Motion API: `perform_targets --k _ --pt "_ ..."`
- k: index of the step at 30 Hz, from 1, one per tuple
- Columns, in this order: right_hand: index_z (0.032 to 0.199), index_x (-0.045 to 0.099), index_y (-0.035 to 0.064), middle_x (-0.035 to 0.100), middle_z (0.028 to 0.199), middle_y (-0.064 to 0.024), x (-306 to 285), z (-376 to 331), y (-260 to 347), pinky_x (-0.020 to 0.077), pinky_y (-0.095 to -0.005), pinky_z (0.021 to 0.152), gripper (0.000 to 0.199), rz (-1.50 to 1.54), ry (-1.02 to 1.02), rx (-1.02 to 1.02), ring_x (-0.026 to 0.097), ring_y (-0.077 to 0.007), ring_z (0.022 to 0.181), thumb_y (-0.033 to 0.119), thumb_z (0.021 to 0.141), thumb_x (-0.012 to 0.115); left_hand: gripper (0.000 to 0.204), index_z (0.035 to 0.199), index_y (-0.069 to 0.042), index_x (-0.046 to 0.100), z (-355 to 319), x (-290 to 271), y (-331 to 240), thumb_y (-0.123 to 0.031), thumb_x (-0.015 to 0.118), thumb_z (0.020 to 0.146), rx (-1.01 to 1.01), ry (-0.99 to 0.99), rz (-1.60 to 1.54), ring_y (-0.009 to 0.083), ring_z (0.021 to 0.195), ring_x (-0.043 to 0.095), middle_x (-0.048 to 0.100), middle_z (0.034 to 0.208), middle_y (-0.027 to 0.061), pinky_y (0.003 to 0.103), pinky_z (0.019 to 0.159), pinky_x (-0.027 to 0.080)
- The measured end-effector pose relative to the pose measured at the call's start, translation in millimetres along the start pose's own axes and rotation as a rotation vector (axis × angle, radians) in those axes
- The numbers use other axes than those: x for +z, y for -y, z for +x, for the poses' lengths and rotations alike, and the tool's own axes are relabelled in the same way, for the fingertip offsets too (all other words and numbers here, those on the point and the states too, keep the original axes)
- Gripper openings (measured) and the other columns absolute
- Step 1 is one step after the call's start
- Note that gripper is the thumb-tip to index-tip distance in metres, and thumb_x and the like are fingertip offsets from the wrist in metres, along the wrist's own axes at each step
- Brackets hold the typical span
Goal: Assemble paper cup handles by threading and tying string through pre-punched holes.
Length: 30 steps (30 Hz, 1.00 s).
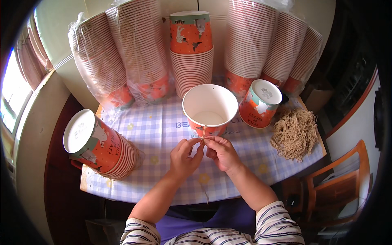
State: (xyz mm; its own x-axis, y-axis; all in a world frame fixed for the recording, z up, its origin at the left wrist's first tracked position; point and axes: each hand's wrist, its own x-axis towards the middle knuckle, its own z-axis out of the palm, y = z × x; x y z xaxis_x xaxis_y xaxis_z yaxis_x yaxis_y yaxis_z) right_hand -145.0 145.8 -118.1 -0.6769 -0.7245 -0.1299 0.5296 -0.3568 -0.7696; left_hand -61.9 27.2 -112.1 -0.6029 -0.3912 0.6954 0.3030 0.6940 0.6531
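A white-lined paper bucket (210, 105) stands upright with its mouth facing up. A thin tan string (205, 130) hangs over its near rim, and its loose tail dangles past the table's front edge. At the near side of the bucket, my left hand (184, 158) pinches the string between thumb and fingers. Right beside it, my right hand (221, 152) is closed on the same string, fingertips nearly touching the left ones. The exact spot where the string crosses between the fingertips is too small to make out.
Upside-down orange buckets form a stack (104, 149) at the left; a single one (261, 107) stands right. Beside it lies a heap of tan strings (295, 134). Plastic-wrapped bucket stacks (141, 49) and an unwrapped stack (192, 69) line the back. A wooden chair (339, 183) is at the right.
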Motion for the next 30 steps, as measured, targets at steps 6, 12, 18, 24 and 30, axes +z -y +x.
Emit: perform_targets --k 6,12,18,24,30 --pt "0.095 0.067 0.0064 0.063 0.079 0.0040 1.2 -1.1 1.6 0.0333 -0.0176 0.052 0.011 0.007 -0.006 0.011 0.043 -0.0010 0.058 0.015 0.088 0.064 0.022 0.092 -0.006 0.067 -0.2 -0.7 3.4 0.002 0.071 0.072 0.049 -0.005 0.016 0.0107 0.049 0.046 0.052 0.062 0.0035 0.025 0.044 0.037" --pt "0.094 0.067 0.0071 0.065 0.082 0.0018 1.7 -1.8 1.6 0.0338 -0.0174 0.053 0.010 -0.072 -0.009 -0.014 0.043 -0.0010 0.059 0.015 0.089 0.063 0.018 0.089 -0.004 0.067 0.5 -0.3 2.9 0.006 0.069 0.074 0.030 -0.018 -0.046 0.0066 0.050 0.044 0.052 0.063 0.0017 0.022 0.044 0.033" --pt "0.094 0.068 0.0081 0.066 0.084 0.0024 3.1 0.6 3.4 0.0347 -0.0183 0.054 0.012 -0.084 -0.032 -0.106 0.044 -0.0018 0.060 0.017 0.089 0.062 0.011 0.085 -0.003 0.066 0.2 -2.4 0.7 0.004 0.068 0.076 -0.110 0.017 -0.139 0.0059 0.051 0.040 0.047 0.061 0.0003 0.023 0.045 0.031" --pt "0.089 0.069 0.0069 0.066 0.083 0.0021 5.5 2.9 -0.5 0.0350 -0.0189 0.054 0.014 -0.134 -0.039 -0.084 0.043 -0.0025 0.059 0.020 0.088 0.064 0.007 0.082 -0.002 0.064 -2.2 -0.6 3.4 0.003 0.068 0.078 -0.151 0.045 -0.200 0.0026 0.052 0.036 0.044 0.061 -0.0033 0.021 0.046 0.027" --pt "0.089 0.066 0.0070 0.065 0.082 0.0000 0.7 4.7 1.8 0.0332 -0.0180 0.051 0.008 -0.130 -0.060 -0.132 0.043 -0.0022 0.055 0.014 0.088 0.062 0.003 0.083 -0.001 0.064 -6.2 -0.4 10.1 -0.001 0.066 0.081 -0.325 0.033 -0.363 0.0008 0.052 0.038 0.046 0.061 -0.0056 0.020 0.046 0.030"
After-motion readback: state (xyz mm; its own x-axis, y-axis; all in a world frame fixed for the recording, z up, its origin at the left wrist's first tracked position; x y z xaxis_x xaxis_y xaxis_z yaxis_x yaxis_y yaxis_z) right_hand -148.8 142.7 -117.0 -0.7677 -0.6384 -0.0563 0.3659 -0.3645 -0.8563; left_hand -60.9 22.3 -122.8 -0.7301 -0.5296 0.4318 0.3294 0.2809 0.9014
